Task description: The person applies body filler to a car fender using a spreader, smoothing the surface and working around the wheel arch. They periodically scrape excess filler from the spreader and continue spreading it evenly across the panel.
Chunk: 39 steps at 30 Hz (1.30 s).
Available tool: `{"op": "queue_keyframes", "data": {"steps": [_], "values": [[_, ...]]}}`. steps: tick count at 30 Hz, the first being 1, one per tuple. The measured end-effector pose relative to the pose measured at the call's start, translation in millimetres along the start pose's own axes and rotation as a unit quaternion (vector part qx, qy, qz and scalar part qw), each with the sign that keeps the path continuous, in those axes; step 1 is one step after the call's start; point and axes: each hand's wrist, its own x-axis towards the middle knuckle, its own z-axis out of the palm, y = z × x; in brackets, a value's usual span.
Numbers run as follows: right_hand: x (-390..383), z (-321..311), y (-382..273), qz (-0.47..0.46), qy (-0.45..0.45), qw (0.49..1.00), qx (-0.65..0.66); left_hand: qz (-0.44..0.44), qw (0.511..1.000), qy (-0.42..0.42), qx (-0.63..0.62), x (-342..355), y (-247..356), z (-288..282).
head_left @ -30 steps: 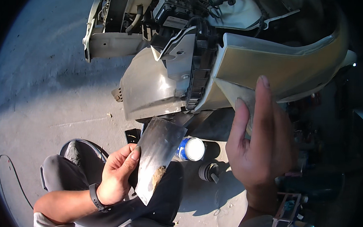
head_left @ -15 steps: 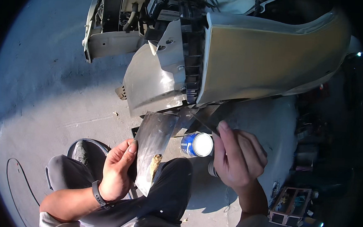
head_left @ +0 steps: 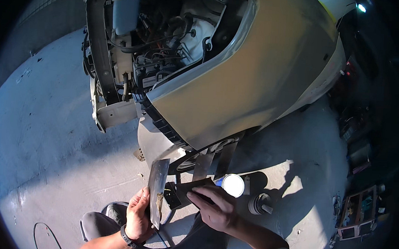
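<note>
My left hand (head_left: 138,214) grips a long, flat, greyish metal plate (head_left: 158,179) by its left edge, thumb on its face. A lump of tan putty (head_left: 159,201) sticks to the lower part of that plate. Just to the right, my right hand (head_left: 215,206) pinches a thin dark flat spreader (head_left: 195,185), its fingers lying across the blade. A small gap separates the spreader from the plate. Above both hands is a car's front fender (head_left: 239,76), coated tan and grey, with a dark slotted strip (head_left: 167,127) along its front edge.
A blue can with a white lid (head_left: 233,185) stands on the floor beyond my right hand, near another can (head_left: 259,204). The opened engine bay (head_left: 168,45) is at the top. A wooden-framed crate (head_left: 358,212) sits far right; a thin hose (head_left: 49,229) lies lower left.
The view has tilted up, showing more of the fender and engine bay. My right hand has come down and left toward the plate, and its spreader has turned from edge-on to flat.
</note>
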Motion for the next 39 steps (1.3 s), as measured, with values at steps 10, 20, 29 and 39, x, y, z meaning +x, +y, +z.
{"op": "queue_keyframes", "data": {"steps": [10,20,29,39], "values": [[11,0,15,0.227,0.121,0.919,0.298,-0.006,0.996,-0.085,0.033,-6,8,-1],[-42,30,4,0.252,0.067,0.911,0.320,0.074,0.984,-0.113,0.116,-8,12,31],[-76,-10,43,0.161,0.072,0.974,0.144,0.225,0.765,-0.171,0.579,-15,-24,77],[-120,-65,20,0.152,0.197,0.941,0.228,0.190,0.845,-0.033,0.500,-24,-64,95]]}}
